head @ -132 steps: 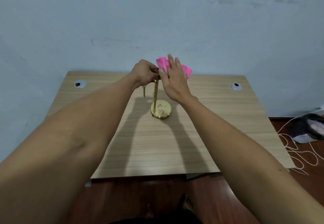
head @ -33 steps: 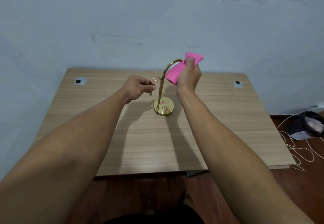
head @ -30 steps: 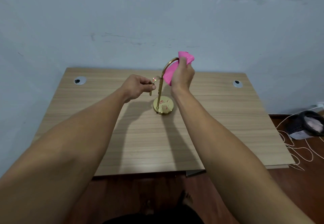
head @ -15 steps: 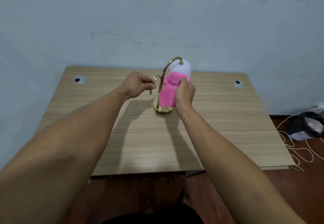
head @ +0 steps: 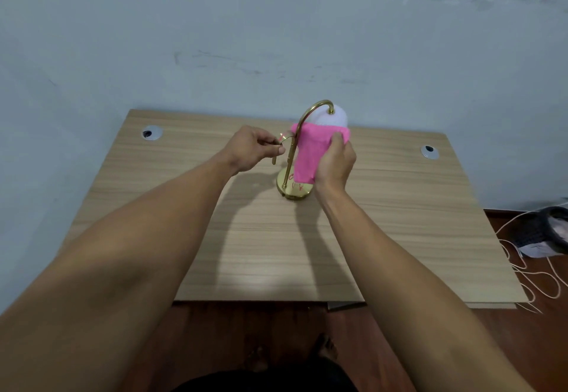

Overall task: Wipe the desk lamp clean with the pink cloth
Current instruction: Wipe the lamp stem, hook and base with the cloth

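Two hands at work: left hand (head: pixel 250 152) pinches the brass side hook; right hand (head: pixel 335 162) presses soft pink cloth (head: pixel 309 155) around the white shade of the desk lamp (head: pixel 294 190), mid-desk (head: pixel 399 222); shade probably fragile, stem stiff.

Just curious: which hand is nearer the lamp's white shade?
Right. The right hand presses the pink cloth against the white shade; the left hand pinches a small gold hook beside the stem.
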Action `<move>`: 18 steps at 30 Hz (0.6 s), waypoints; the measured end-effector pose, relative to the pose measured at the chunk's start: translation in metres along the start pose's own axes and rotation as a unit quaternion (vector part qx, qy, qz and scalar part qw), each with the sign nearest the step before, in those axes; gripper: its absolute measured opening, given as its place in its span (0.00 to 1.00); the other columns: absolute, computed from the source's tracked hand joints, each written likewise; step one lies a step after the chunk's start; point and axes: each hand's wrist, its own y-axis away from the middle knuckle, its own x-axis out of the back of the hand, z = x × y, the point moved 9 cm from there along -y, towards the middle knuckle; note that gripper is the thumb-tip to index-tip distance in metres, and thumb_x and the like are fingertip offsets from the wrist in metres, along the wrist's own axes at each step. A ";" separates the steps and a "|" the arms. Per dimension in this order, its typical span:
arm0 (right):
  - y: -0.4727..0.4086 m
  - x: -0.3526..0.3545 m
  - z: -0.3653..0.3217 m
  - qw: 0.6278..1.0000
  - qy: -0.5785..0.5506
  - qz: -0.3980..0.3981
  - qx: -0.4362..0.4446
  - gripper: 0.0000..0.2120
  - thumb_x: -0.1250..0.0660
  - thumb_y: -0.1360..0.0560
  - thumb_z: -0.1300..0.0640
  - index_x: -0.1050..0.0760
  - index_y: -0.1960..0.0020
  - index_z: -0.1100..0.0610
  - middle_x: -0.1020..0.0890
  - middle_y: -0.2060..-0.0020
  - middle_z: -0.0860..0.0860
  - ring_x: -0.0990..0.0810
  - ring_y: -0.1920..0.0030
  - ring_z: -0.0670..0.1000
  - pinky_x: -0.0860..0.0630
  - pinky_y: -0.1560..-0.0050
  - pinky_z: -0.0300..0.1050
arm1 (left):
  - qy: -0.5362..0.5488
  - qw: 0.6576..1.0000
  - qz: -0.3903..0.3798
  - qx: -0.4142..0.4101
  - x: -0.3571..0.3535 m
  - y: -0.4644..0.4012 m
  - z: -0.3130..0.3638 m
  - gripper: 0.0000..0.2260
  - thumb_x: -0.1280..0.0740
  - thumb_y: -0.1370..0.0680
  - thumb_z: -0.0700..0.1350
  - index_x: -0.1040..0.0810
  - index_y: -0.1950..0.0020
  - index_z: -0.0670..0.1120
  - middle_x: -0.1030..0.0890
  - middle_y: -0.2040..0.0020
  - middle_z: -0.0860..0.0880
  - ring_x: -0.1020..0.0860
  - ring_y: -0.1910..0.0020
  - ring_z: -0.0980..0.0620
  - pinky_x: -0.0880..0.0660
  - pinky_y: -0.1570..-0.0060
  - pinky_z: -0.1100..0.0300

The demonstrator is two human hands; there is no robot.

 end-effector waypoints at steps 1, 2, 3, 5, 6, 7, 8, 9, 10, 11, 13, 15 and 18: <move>0.003 0.006 -0.007 0.999 -0.003 0.024 0.037 0.16 0.42 0.16 0.51 0.28 0.62 0.52 0.26 0.67 0.44 0.28 0.64 0.47 0.29 0.58 0.48 | 0.019 1.000 0.004 0.003 -0.001 0.001 -0.003 0.11 0.23 0.26 0.38 0.15 0.47 0.34 0.18 0.62 0.46 0.23 0.67 0.63 0.27 0.61 0.72; 0.008 0.008 -0.016 0.996 0.011 0.034 0.085 0.15 0.43 0.16 0.50 0.27 0.60 0.51 0.25 0.66 0.43 0.26 0.63 0.46 0.28 0.57 0.47 | 0.033 0.999 0.004 0.008 -0.003 0.003 -0.005 0.11 0.22 0.26 0.38 0.15 0.47 0.34 0.19 0.63 0.47 0.24 0.70 0.65 0.29 0.66 0.75; 0.015 0.004 -0.026 0.990 0.036 0.026 0.136 0.14 0.44 0.16 0.49 0.25 0.56 0.51 0.23 0.66 0.42 0.25 0.63 0.45 0.27 0.56 0.44 | 0.042 0.999 0.003 0.017 -0.005 0.005 -0.009 0.11 0.22 0.26 0.37 0.16 0.47 0.34 0.19 0.64 0.48 0.24 0.72 0.66 0.31 0.69 0.76; 0.029 -0.017 -0.036 0.969 0.109 -0.042 0.219 0.12 0.44 0.16 0.49 0.24 0.50 0.52 0.21 0.63 0.40 0.22 0.59 0.45 0.26 0.54 0.41 | 0.048 0.998 -0.002 0.035 -0.008 0.008 -0.017 0.11 0.22 0.27 0.35 0.16 0.46 0.35 0.21 0.63 0.49 0.25 0.73 0.67 0.31 0.70 0.77; 0.036 -0.030 -0.036 0.951 0.150 -0.087 0.254 0.11 0.43 0.17 0.52 0.24 0.45 0.54 0.19 0.57 0.41 0.21 0.53 0.49 0.24 0.49 0.45 | 0.049 0.998 -0.005 0.042 -0.010 0.009 -0.021 0.11 0.23 0.27 0.33 0.17 0.45 0.36 0.22 0.63 0.49 0.26 0.73 0.67 0.31 0.70 0.77; 0.042 -0.042 -0.035 0.928 0.196 -0.131 0.287 0.12 0.42 0.17 0.54 0.24 0.40 0.57 0.17 0.49 0.47 0.21 0.45 0.53 0.25 0.42 0.50 | 0.049 0.997 -0.007 0.050 -0.012 0.011 -0.023 0.09 0.25 0.26 0.33 0.17 0.46 0.37 0.23 0.63 0.49 0.26 0.72 0.67 0.31 0.69 0.75; 0.046 -0.053 -0.031 0.900 0.246 -0.168 0.317 0.14 0.41 0.17 0.56 0.24 0.35 0.58 0.19 0.41 0.51 0.24 0.38 0.56 0.27 0.37 0.52 | 0.049 0.997 -0.011 0.059 -0.014 0.012 -0.025 0.07 0.26 0.24 0.32 0.17 0.48 0.39 0.24 0.62 0.48 0.26 0.71 0.65 0.31 0.68 0.71; 0.050 -0.061 -0.026 0.869 0.297 -0.192 0.345 0.17 0.40 0.18 0.58 0.25 0.31 0.58 0.21 0.35 0.54 0.26 0.33 0.57 0.29 0.33 0.53 | 0.048 0.997 -0.013 0.066 -0.017 0.013 -0.027 0.06 0.28 0.23 0.32 0.17 0.50 0.42 0.24 0.61 0.46 0.25 0.69 0.63 0.32 0.66 0.67; 0.053 -0.067 -0.022 0.837 0.348 -0.203 0.371 0.19 0.39 0.18 0.58 0.26 0.28 0.58 0.24 0.31 0.55 0.28 0.30 0.57 0.30 0.31 0.54 | 0.046 0.996 -0.013 0.072 -0.018 0.013 -0.029 0.08 0.31 0.22 0.32 0.18 0.52 0.44 0.23 0.60 0.46 0.25 0.68 0.61 0.32 0.64 0.63; 0.056 -0.072 -0.019 0.806 0.392 -0.205 0.393 0.21 0.39 0.19 0.58 0.27 0.27 0.57 0.26 0.29 0.56 0.30 0.29 0.58 0.31 0.30 0.56 | 0.048 0.996 -0.011 0.078 -0.019 0.013 -0.031 0.10 0.33 0.22 0.31 0.18 0.53 0.44 0.22 0.60 0.45 0.23 0.67 0.59 0.31 0.62 0.60; 0.059 -0.078 -0.018 0.759 0.456 -0.198 0.420 0.22 0.41 0.20 0.56 0.27 0.27 0.55 0.27 0.28 0.57 0.29 0.31 0.61 0.30 0.33 0.59 | 0.068 0.994 -0.002 0.081 -0.018 0.012 -0.033 0.11 0.36 0.22 0.27 0.18 0.48 0.39 0.21 0.57 0.42 0.23 0.62 0.49 0.27 0.56 0.55; 0.062 -0.084 -0.018 0.703 0.507 -0.198 0.457 0.23 0.42 0.22 0.55 0.27 0.28 0.56 0.26 0.29 0.59 0.28 0.35 0.63 0.29 0.36 0.58 | 0.084 0.993 0.013 0.082 -0.016 0.011 -0.035 0.12 0.36 0.23 0.25 0.18 0.45 0.36 0.21 0.57 0.41 0.25 0.56 0.45 0.27 0.51 0.50; 0.065 -0.085 -0.015 0.625 0.547 -0.215 0.513 0.24 0.38 0.26 0.60 0.25 0.30 0.59 0.25 0.30 0.61 0.25 0.39 0.65 0.28 0.40 0.57 | 0.073 0.994 0.025 0.079 -0.014 0.010 -0.037 0.09 0.33 0.26 0.26 0.17 0.50 0.34 0.21 0.59 0.41 0.27 0.56 0.45 0.29 0.52 0.49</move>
